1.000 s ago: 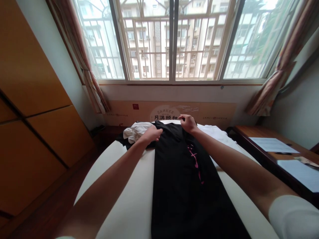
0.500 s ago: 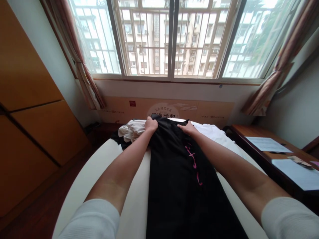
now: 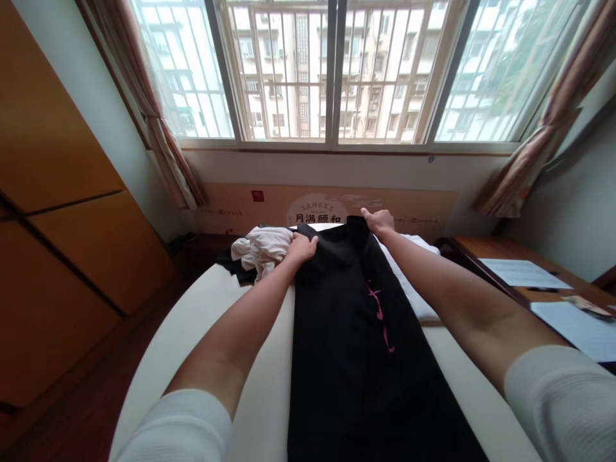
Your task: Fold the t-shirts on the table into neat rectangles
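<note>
A long black garment (image 3: pixel 351 366) with pink embroidery (image 3: pixel 380 314) lies lengthwise on a white bed (image 3: pixel 274 366). My right hand (image 3: pixel 378 221) pinches its top edge at the far end and lifts it a little. My left hand (image 3: pixel 302 249) rests on the garment's far left shoulder, right beside a crumpled white cloth (image 3: pixel 262 251). More white fabric (image 3: pixel 414 273) shows from under the garment's right side. The garment's far corner hides part of what lies beneath it.
A wooden desk (image 3: pixel 500 253) with papers (image 3: pixel 522 274) stands at the right of the bed. Orange wardrobe doors (image 3: pixel 81 256) fill the left side. A printed board (image 3: pixel 404 208) stands at the bed's far end, below a barred window (image 3: pixel 332 70).
My right hand has moved farther away and to the right, drawing the garment's top edge up. My left hand has shifted slightly right and now lies flatter on the garment.
</note>
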A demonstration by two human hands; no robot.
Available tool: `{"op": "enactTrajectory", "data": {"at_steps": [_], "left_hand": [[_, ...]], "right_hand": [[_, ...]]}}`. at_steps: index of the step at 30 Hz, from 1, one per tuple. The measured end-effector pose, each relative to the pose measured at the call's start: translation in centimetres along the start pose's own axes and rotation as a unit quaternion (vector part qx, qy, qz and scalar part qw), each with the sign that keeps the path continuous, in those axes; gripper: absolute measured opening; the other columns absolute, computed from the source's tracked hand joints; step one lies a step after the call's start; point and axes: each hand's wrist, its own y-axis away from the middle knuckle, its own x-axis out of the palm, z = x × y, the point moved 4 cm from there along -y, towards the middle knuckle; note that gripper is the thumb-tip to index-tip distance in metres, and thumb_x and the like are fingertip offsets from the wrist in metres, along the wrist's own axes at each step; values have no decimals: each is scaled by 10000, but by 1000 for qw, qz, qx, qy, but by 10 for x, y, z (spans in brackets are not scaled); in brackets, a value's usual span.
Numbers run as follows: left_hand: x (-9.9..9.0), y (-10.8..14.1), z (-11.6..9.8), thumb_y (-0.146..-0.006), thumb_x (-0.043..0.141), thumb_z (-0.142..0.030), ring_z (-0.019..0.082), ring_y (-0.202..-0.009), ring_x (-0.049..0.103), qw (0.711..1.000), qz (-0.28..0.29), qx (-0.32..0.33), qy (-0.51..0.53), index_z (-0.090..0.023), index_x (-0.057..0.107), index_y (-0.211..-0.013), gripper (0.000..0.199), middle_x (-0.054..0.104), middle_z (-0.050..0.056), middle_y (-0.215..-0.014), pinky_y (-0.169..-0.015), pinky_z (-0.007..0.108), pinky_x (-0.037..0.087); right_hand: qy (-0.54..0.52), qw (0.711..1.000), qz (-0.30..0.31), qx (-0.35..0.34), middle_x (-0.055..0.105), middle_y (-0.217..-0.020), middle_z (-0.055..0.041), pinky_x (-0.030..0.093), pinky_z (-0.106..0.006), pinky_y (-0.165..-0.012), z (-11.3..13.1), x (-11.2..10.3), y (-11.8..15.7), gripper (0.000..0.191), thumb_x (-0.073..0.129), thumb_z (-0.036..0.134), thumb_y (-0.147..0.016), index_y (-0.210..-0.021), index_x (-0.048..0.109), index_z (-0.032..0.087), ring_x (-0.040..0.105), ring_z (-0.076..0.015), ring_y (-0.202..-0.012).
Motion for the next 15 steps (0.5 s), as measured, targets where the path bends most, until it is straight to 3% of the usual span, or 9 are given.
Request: {"op": "enactTrajectory", "data": {"at_steps": [3,5,9,12,13,15], "left_hand": [[3,9,-2,-1026,576,-466,393,-1390,577,998,14,-17,-63,63,317,-1519,769,533,388,-1484,-1077,379,468],[4,12,-3,-1003,622,-417,390,-1386,576,996,17,-24,-86,43,301,-1531,771,529,383,-1483,-1074,388,475],[5,19,-10,-982,641,-372,412,-1381,560,993,-10,-23,-112,27,296,-1548,774,473,386,-1524,-1073,429,480],[6,31,-30,-942,666,-273,453,-1489,410,985,-80,66,-136,-28,326,-1555,743,339,359,-1641,-1186,504,360],[9,34,-40,-944,666,-277,458,-1510,373,983,-79,108,-125,-39,356,-1539,712,346,344,-1646,-1217,521,306],[22,39,-57,-986,642,-382,453,-1494,404,988,-16,147,-49,-37,396,-1502,668,452,332,-1583,-1235,536,262]], "right_hand": [[-19,998,34,54,721,-824,-164,559,-379,-721,-26,7,5,334,814,446,-802,-887,730,135,700,-322,-835],[-43,996,54,64,718,-835,-166,563,-368,-703,-35,13,10,277,821,268,-748,-953,732,105,691,-303,-804],[-130,988,78,30,730,-1009,-110,565,-288,-709,-26,17,8,484,664,98,-767,-1248,668,142,681,-219,-832],[-200,973,116,12,733,-1035,-34,568,-239,-709,-12,18,2,599,553,31,-794,-1354,628,231,686,-154,-796],[-215,968,129,14,735,-1013,-23,570,-234,-703,-10,19,1,598,545,21,-803,-1354,632,237,687,-145,-775],[-224,963,143,34,733,-960,-27,573,-239,-671,-11,21,1,543,584,26,-821,-1332,642,202,681,-145,-727]]}}
